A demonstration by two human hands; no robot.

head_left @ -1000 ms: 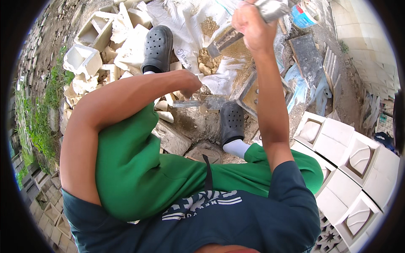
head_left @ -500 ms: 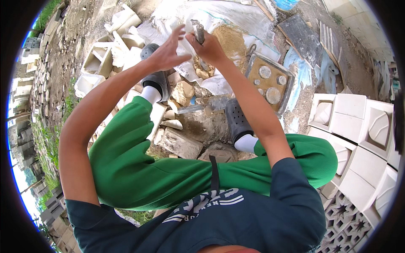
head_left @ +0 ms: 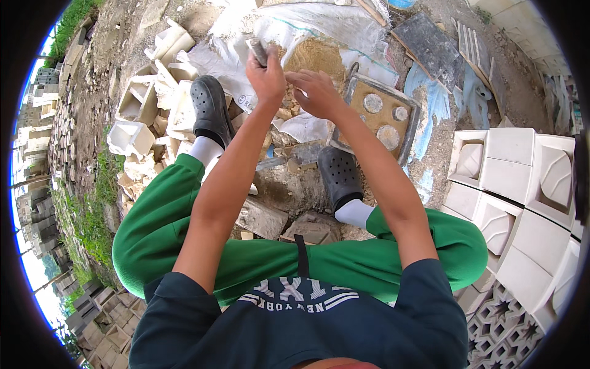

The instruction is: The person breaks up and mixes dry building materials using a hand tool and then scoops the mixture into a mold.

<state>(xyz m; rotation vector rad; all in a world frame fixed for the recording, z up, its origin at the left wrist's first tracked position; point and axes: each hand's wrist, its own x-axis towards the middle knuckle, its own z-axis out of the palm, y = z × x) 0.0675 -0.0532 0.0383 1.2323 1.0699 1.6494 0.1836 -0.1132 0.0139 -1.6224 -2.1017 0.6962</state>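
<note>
Grey tool [head_left: 257, 53] clenched in the left hand [head_left: 267, 79], held it slanting away and leftward, the right hand [head_left: 316, 93], fingers parted, just rightward.

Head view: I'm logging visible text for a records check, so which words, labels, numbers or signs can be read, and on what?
Dark blue T-shirt: pale block lettering and stripes across the chest, partly legible; wording not copied here.
White woven sack: small dark circled mark, too small to read.
I can make out no other lettering.
</note>
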